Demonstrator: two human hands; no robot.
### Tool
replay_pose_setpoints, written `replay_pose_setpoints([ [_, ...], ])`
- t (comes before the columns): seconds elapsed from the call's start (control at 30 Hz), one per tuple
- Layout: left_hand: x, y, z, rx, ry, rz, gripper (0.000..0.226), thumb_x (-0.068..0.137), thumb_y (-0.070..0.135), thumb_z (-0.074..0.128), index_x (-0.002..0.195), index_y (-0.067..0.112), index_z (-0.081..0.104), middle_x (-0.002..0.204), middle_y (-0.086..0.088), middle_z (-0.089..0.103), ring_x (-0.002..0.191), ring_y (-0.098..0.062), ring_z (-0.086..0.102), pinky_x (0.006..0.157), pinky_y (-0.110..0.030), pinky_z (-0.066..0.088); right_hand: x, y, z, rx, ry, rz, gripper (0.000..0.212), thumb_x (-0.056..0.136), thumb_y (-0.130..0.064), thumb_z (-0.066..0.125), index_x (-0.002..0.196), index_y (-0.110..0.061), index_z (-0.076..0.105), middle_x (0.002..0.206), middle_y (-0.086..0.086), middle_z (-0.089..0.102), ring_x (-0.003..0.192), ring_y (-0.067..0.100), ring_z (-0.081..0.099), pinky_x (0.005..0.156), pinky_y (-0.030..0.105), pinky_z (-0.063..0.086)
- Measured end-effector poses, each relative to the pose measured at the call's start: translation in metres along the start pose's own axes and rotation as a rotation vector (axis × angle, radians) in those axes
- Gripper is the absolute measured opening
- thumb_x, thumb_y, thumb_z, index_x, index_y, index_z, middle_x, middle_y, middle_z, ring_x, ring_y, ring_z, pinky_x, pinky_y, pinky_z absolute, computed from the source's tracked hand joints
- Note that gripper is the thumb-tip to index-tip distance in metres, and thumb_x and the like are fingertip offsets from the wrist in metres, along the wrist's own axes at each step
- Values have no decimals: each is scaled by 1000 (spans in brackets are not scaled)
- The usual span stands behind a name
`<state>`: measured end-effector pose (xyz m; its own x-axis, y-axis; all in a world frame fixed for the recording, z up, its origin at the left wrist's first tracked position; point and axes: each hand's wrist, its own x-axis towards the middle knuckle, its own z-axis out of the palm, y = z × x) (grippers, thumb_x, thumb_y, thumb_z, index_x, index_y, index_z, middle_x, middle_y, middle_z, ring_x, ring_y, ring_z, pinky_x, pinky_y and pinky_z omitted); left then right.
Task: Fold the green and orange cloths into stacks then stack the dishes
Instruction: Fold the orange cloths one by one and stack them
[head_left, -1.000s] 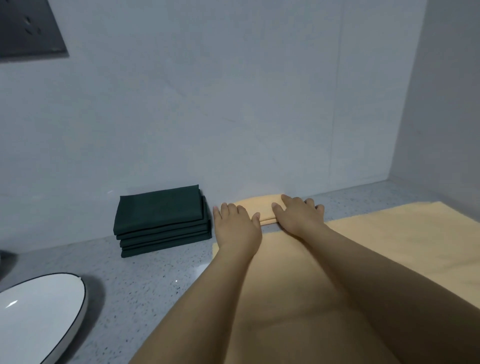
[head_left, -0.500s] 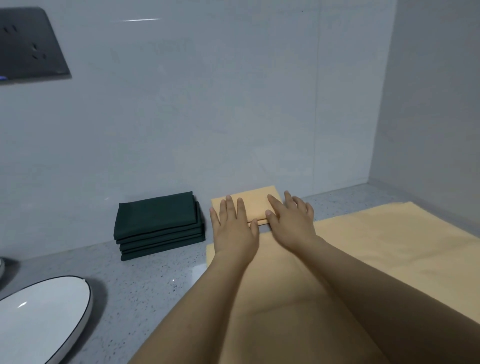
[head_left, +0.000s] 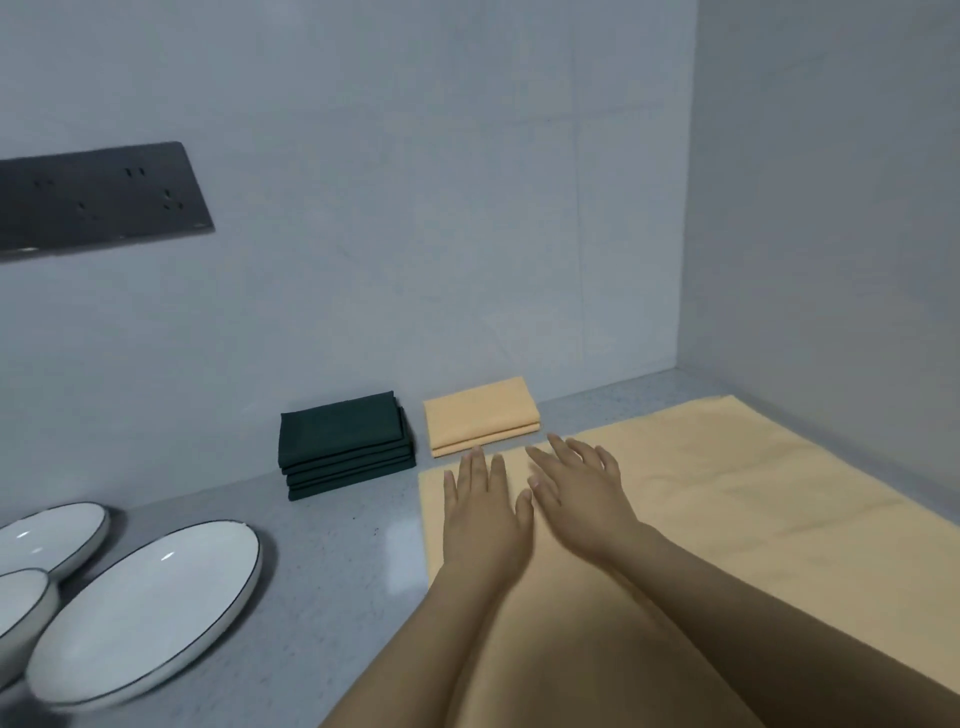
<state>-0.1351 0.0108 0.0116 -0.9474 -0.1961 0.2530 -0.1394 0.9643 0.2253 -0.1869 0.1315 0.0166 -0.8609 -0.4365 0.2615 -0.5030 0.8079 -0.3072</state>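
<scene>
left hand and right hand flat, fingers straight, grip wide, holding nothing, over unfolded orange cloth; folded orange cloth beside green cloth stack on table

L hand flat, fingers straight | R hand flat, fingers spread

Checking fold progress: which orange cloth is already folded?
The small orange cloth by the wall, right of the green stack; the big one lies spread flat.
</scene>
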Motion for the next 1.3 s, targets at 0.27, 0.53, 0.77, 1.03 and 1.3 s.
replay_pose_setpoints([
  [0.27, -139, 23, -17, -167, -130, 46, 57, 102, 41, 22, 152, 14, 18, 160, -5, 7, 147, -14, -2, 116, -28, -9, -142, 0, -27, 13, -71, -15, 56, 92, -52, 13, 144, -38, 30, 156, -8, 22, 141, 15, 18, 111, 30, 10],
  [0.53, -228, 31, -43, -247, -109, 146, 40, 100, 34, 38, 136, 19, 47, 154, 0, 28, 141, -13, 20, 112, -22, 11, -236, -4, -48, 161, -67, -76, 36, 97, -45, 40, 130, -36, 51, 131, -15, 50, 122, 9, 34, 102, 25, 23],
  [0.77, -274, 27, -50, -365, -211, 295, 34, 95, 33, 49, 129, 30, 55, 139, 16, 43, 130, 2, 26, 107, -16, 22, -285, -4, -72, 365, -289, -173, 25, 74, -53, 71, 97, -53, 61, 116, -30, 46, 117, -4, 30, 100, 20, 20],
  [1.03, -273, 22, -63, -626, -351, 128, 15, 89, 35, 61, 100, 39, 70, 132, 21, 49, 122, 8, 42, 105, -22, 36, -285, -7, -74, 394, -274, -119, 20, 69, -38, 81, 68, -48, 63, 108, -22, 55, 113, 3, 39, 101, 25, 29],
  [1.3, -272, 22, -79, -584, -491, 154, 38, 68, 50, 79, 103, 40, 69, 133, 22, 49, 120, 6, 45, 106, -19, 32, -279, -13, -77, 449, -231, -24, 19, 75, -30, 78, 61, -37, 66, 92, -16, 67, 95, 1, 57, 83, 20, 42],
])
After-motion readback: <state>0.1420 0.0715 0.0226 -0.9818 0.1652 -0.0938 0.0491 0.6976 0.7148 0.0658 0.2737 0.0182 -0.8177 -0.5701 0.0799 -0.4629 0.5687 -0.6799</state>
